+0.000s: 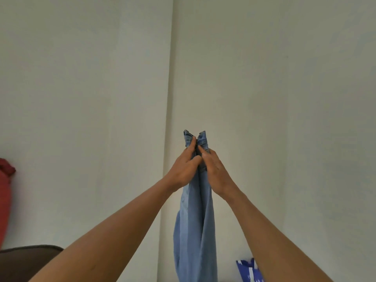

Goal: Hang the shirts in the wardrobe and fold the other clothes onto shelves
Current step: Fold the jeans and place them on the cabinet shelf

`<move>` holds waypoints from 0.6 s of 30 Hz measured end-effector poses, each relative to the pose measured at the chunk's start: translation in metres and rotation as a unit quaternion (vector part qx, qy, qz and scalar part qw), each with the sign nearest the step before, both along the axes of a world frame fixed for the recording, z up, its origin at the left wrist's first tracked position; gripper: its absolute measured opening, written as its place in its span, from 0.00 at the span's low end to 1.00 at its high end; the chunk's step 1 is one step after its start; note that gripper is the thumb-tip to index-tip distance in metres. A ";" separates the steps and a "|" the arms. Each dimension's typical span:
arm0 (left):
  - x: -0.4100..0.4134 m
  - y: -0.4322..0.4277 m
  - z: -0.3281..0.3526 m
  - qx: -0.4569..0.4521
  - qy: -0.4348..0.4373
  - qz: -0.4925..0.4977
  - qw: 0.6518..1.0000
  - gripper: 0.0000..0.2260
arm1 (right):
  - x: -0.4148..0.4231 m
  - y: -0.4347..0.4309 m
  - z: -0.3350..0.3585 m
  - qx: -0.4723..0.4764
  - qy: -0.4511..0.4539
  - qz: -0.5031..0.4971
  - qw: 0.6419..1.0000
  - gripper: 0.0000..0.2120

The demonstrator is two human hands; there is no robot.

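Note:
A pair of light blue jeans [195,231] hangs straight down in front of a pale wall, held up high at its top edge. My left hand [184,168] and my right hand [215,171] are pressed close together, each pinching one side of the denim's top, which sticks up above the fingers. The legs drop out of view at the bottom edge. No wardrobe, hanger or shelf is in sight.
A red garment [6,192] hangs at the far left edge. Below it is the dark brown top of a piece of furniture [26,259]. A blue and white patterned bag [249,270] shows at the bottom right. A wall corner line [168,98] runs vertically.

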State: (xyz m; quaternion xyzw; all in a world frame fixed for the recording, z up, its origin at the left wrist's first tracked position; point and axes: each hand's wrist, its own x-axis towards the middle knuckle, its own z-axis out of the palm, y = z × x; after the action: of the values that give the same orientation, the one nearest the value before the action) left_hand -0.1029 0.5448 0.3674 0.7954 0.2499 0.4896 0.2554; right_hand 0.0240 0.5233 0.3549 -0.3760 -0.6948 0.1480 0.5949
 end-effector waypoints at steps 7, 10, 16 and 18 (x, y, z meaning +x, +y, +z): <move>-0.018 -0.008 0.016 0.051 0.000 -0.085 0.995 0.33 | -0.012 -0.020 0.017 -0.013 0.050 -0.025 0.998 0.18; -0.029 -0.008 0.021 0.055 -0.031 -0.121 0.991 0.33 | -0.024 -0.030 0.023 0.034 0.028 -0.040 0.998 0.17; -0.061 -0.011 0.034 0.026 -0.063 -0.137 0.988 0.33 | -0.037 -0.039 0.034 0.059 0.095 -0.067 0.992 0.16; -0.074 -0.013 0.031 0.065 -0.111 -0.079 0.988 0.34 | -0.038 -0.041 0.038 0.048 0.142 -0.050 0.987 0.18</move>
State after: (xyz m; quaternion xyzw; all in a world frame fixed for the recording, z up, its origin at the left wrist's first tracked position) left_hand -0.1773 0.5317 0.3985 0.7681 0.1238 0.5684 0.2678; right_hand -0.0140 0.4820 0.3928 -0.3560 -0.5897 0.1363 0.7120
